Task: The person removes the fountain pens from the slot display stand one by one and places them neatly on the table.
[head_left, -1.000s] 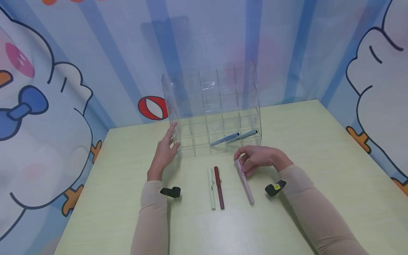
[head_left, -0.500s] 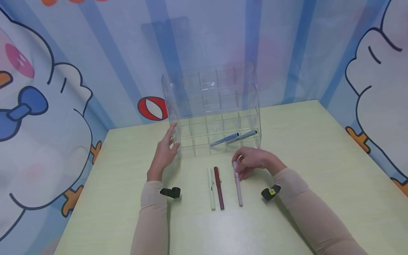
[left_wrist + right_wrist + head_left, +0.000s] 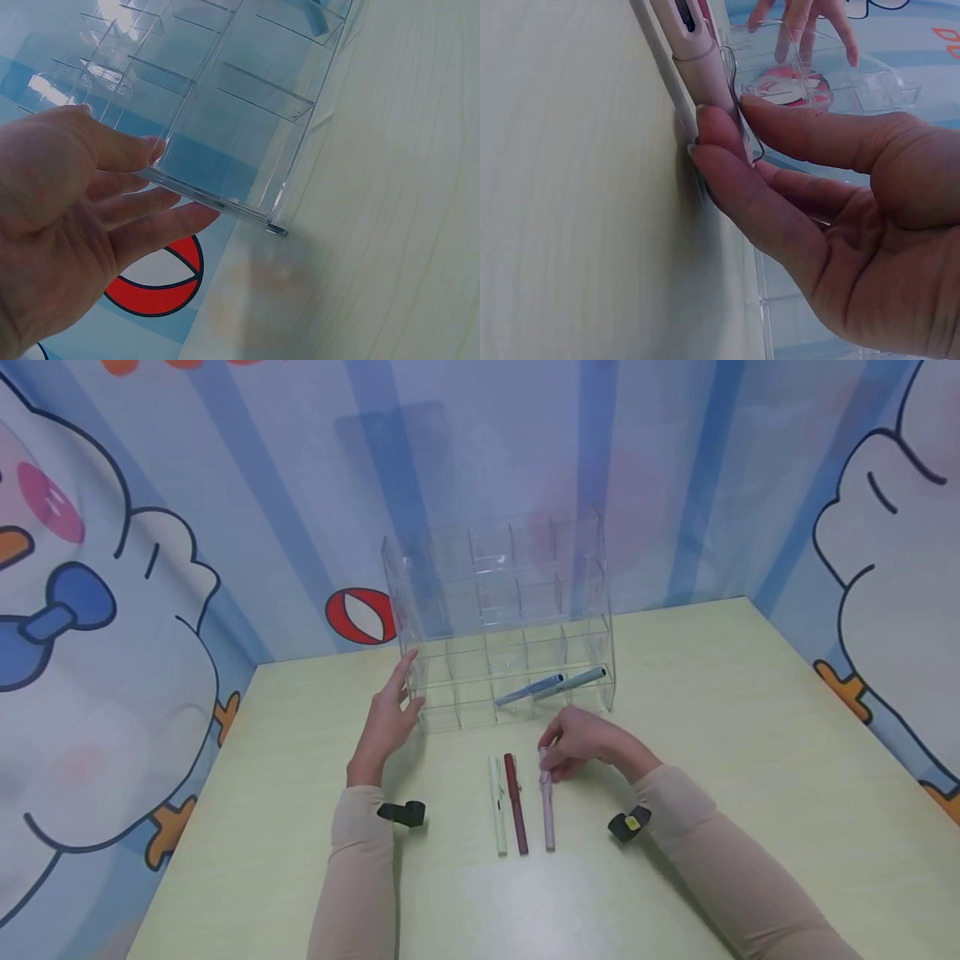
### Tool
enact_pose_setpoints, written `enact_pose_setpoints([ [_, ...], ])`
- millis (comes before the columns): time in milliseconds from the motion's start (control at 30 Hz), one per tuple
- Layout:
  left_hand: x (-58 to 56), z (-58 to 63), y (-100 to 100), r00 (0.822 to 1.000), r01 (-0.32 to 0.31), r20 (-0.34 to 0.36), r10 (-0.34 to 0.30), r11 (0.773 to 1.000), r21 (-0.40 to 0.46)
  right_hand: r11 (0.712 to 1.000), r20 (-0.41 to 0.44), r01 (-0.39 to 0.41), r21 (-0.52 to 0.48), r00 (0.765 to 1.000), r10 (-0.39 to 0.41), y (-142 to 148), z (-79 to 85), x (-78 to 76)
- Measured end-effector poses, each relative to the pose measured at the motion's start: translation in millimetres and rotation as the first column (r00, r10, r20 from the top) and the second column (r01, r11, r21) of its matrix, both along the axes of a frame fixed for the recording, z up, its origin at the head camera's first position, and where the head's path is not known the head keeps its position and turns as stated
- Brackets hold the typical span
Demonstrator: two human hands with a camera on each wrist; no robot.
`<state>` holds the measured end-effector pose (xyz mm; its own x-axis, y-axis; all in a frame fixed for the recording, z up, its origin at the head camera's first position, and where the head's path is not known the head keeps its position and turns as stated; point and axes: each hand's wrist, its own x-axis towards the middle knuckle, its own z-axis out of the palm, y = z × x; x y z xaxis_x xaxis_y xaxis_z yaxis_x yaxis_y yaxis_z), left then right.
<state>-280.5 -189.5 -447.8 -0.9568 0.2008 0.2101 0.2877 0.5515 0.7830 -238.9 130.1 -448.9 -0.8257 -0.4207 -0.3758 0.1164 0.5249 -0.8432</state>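
My right hand point(image 3: 577, 742) pinches a pale pink pen point(image 3: 547, 814) near its clip end, between thumb and fingers. In the right wrist view the capped end and wire clip of this pen point(image 3: 709, 79) show, low over the table. Left of it lie a dark red pen point(image 3: 516, 806) and a pale green pen point(image 3: 498, 810), roughly parallel. My left hand point(image 3: 386, 718) holds the left side of a clear acrylic rack point(image 3: 472, 714), thumb at the front edge and fingers along the outside. Two blue-grey pens point(image 3: 570, 682) lean in its lowest row.
The rack has several stepped rows of compartments and stands near the back of the pale wood table point(image 3: 712, 693). Behind it hangs a blue striped backdrop point(image 3: 495, 443) with cartoon figures. Small black cameras point(image 3: 630, 823) sit at both wrists.
My right hand has moved left with the pink pen, which has turned from slanted to nearly parallel with the red one. The left hand stays at the rack.
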Motion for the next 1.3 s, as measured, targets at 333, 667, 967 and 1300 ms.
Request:
enact_pose_setpoints([
  [333,-0.2,1.7,1,1.0,0.004,-0.007,-0.004,1.0,-0.003,0.997,-0.093,-0.016,0.082,0.995,0.024,-10,0.6,6.2],
  [667,0.1,2.2,0,1.0,0.01,-0.01,-0.01,1.0,-0.001,0.995,-0.108,0.001,0.105,0.994,0.01,-15,-1.9,7.2],
  [967,-0.6,2.0,0,1.0,0.013,-0.016,-0.013,1.0,-0.007,0.993,-0.146,0.007,0.118,0.989,0.01,-17,-4.4,6.9],
  [1300,-0.7,0.5,-1,1.0,0.013,-0.006,-0.013,1.0,-0.006,0.983,-0.179,0.023,0.183,0.984,0.011,-13,2.1,5.8],
])
